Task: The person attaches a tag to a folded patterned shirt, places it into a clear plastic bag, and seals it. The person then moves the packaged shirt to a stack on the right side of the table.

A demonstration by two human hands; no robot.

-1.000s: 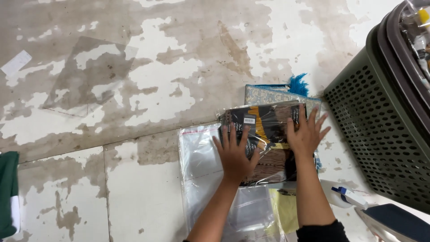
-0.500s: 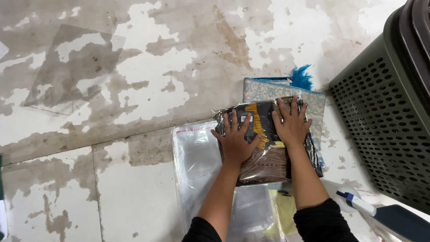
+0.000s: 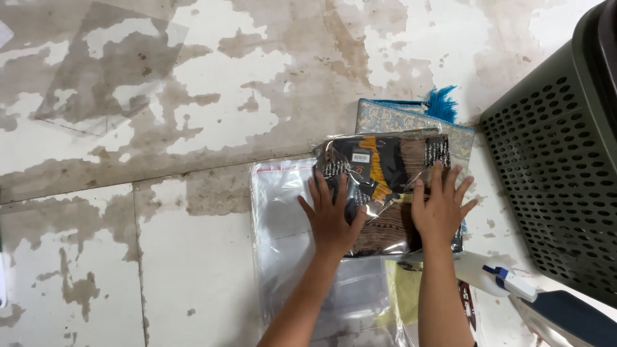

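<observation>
Looking across from the left, we see a worn, stained floor [image 3: 160, 212] with a flat clear plastic sheet [image 3: 109, 64] lying at the far upper left, well apart from our work. Nearer the middle, an empty clear bag [image 3: 283, 212] with a red-lined edge lies flat, its right part running under the packed item.

Our left hand [image 3: 331, 215] lies flat, fingers spread, palm down on the left half of the bagged folded cloth [image 3: 385, 173], a dark fabric with orange and brown patterns inside glossy wrap. Our right hand [image 3: 440, 205] is likewise flat and spread, pressing the right half; neither hand is closed around anything. Compared with a second ago, both hands have slid lower on the packet and sit a little farther apart, so more of its top edge shows; we judge that the packet is being smoothed flat.

Behind the packet lies a blue-patterned folded textile [image 3: 398, 119] with a bright blue tassel [image 3: 440, 103]. Below our right wrist a yellow sheet [image 3: 405, 289] peeks out, and a white-and-blue tool [image 3: 508, 279] rests just beside it. At the far right stands a dark perforated basket [image 3: 553, 173].
</observation>
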